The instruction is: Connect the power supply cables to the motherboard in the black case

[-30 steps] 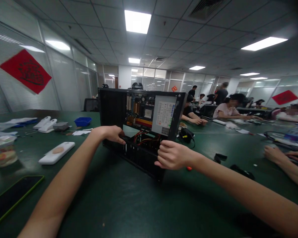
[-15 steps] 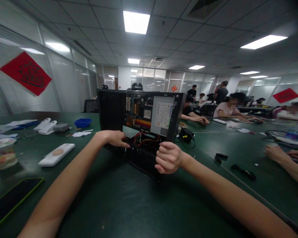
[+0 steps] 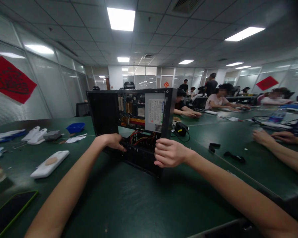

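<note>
On the green table [image 3: 129, 205], a white case [image 3: 49, 163] lies left; beyond it a blue tray [image 3: 75, 127]; a co-worker's hands [image 3: 270, 137] rest right.

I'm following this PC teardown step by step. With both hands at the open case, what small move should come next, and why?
Probably steady the computer case with the right hand, which grips its near edge, while the left hand eases further in toward the red cables. The case stands upright on the green table with its side open, so it could tip.

No legible text, seemingly.
</note>
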`<action>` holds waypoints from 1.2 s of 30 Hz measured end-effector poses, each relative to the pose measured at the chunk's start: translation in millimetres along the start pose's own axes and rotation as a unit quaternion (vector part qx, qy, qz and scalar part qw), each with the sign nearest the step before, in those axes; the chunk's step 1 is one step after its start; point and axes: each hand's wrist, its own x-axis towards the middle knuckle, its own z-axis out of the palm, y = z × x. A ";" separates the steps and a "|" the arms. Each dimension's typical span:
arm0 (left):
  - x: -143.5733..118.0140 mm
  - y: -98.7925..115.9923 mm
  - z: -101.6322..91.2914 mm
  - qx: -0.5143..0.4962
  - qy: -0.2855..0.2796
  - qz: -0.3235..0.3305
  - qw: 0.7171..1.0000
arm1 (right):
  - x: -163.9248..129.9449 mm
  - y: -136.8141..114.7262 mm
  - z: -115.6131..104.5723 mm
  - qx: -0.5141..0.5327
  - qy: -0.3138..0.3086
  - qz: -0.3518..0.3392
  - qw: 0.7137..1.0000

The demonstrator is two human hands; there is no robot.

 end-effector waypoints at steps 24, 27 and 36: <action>1.0 1.0 -0.6 -0.001 0.003 -0.002 1.000 | -9.7 -1.6 5.6 -0.020 0.036 0.000 0.999; 2.9 0.1 0.8 0.007 0.005 -0.004 1.000 | -8.4 -2.4 4.9 -0.019 0.025 0.002 0.999; 6.6 3.8 9.6 0.067 0.050 0.021 0.996 | -3.0 -4.6 26.1 0.006 0.135 0.007 0.991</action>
